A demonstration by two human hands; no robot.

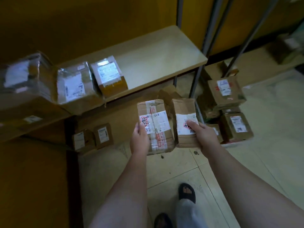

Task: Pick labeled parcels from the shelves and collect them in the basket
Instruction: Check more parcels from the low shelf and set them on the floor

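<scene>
Both parcels are held in the air just in front of the pale shelf (158,51), below its front edge and above the tiled floor (172,170).

The left hand (139,140) has its grip closed on the taped parcel (158,127), thumb lying on the white label. Beside the thumb the digits "843" can be read. A red-bordered stamp sits above them and red-printed tape runs down the box; that print is too blurred to read.

The right hand (205,134) has its grip closed on the plain brown parcel (185,116), thumb pressed on its white label next to a red stamp. The writing there cannot be made out. The two parcels are side by side, nearly touching.

On the shelf's left part stand three labelled parcels: a brown box (109,75), a plastic-wrapped box (77,86) and another wrapped one (24,74) farthest left. Their labels are illegible.

Under the shelf, on the floor, stand two small labelled boxes (103,135). Right of the shelf, past its grey metal uprights (212,30), labelled cartons (226,92) are stacked on the floor.

Behind the shelf is an ochre wall (82,22). The light is dim. In front of the shelf, a foot in a black sandal (187,193) stands on the tiles.
</scene>
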